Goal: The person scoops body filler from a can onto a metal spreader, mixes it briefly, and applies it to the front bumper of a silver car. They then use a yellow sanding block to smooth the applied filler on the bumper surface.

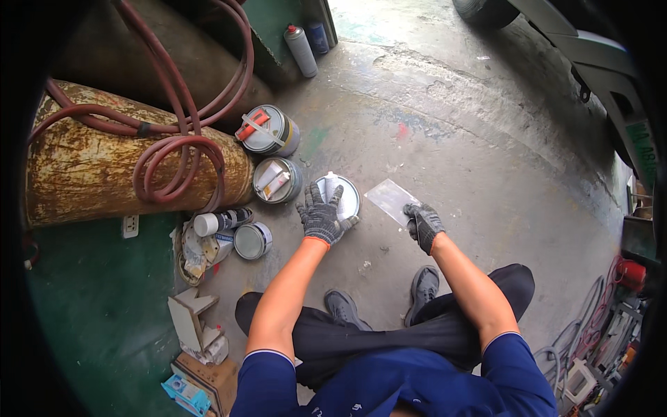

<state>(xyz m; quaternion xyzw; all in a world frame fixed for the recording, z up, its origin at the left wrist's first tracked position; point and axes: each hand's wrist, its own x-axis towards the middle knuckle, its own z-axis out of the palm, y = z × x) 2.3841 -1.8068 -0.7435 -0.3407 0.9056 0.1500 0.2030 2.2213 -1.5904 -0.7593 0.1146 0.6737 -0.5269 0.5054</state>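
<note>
Grey-gloved and well apart: left hand, fingers spread over a round, white-topped metal tin, contact unclear; right hand, pinching the near-right end of a clear, rectangular plastic sheet. Position of sheet: just right of tin, long axis slanting away from right hand toward far left. Hidden: right fingertips, part of tin top. Hard to make out: narrow white item at left fingers. Cut off beyond, at upper rim: black tyre.
</note>
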